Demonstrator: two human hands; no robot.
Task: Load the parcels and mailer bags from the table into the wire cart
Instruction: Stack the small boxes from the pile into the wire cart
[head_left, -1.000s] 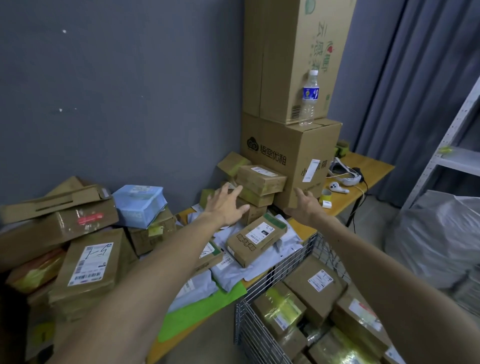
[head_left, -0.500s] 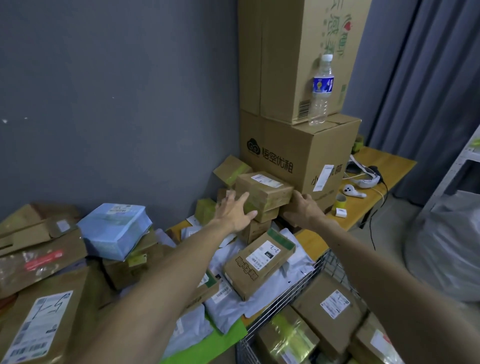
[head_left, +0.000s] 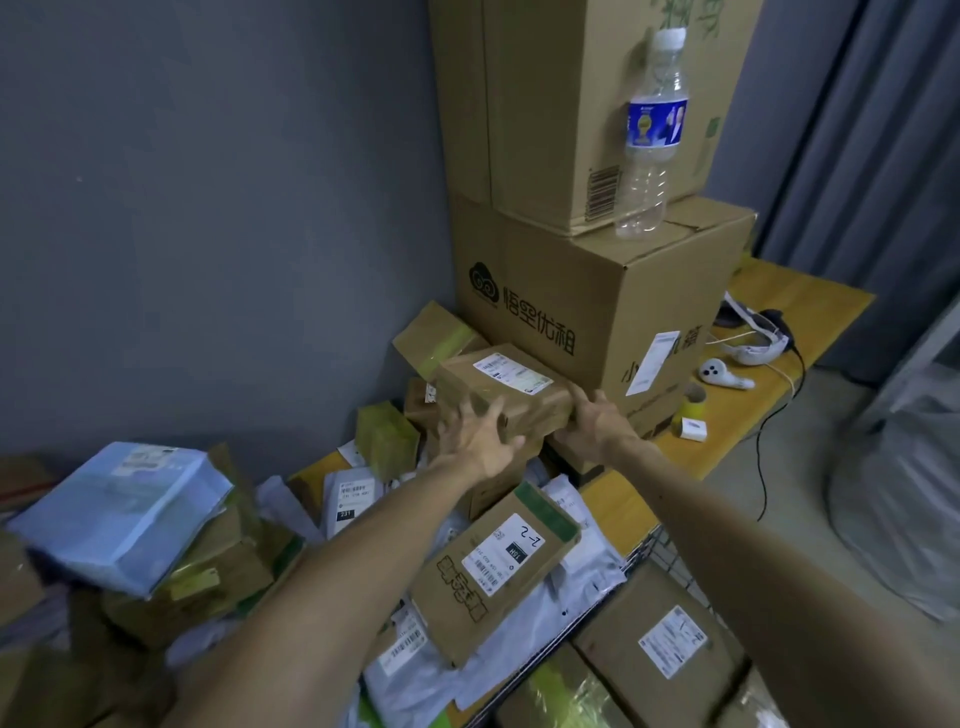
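Tilted up since before: one parcel (head_left: 501, 387) | left hand (head_left: 475, 441), right hand (head_left: 597, 428): each grip holds it | two cartons (head_left: 587, 280) behind

The room is dim, under soft, flat light whose source I cannot place, and nothing casts a hard shadow. The grey painted wall (head_left: 208, 208) darkens toward the left. The centre is sharpest: I can read "2-2" on the flat brown cardboard box with the white label (head_left: 498, 566). My left hand (head_left: 480, 441) smears with motion where it grips the small brown taped cardboard box (head_left: 498, 387); my right hand (head_left: 597, 426) is crisper. The pale blue plastic-wrapped parcel (head_left: 119, 509) at the left edge is blurred. The clear plastic water bottle (head_left: 649, 140) catches small highlights, and the glossy yellow-taped parcel (head_left: 566, 696) at the bottom glares. Wide-angle distortion bows the grey curtain (head_left: 883, 156) and stretches my forearms.
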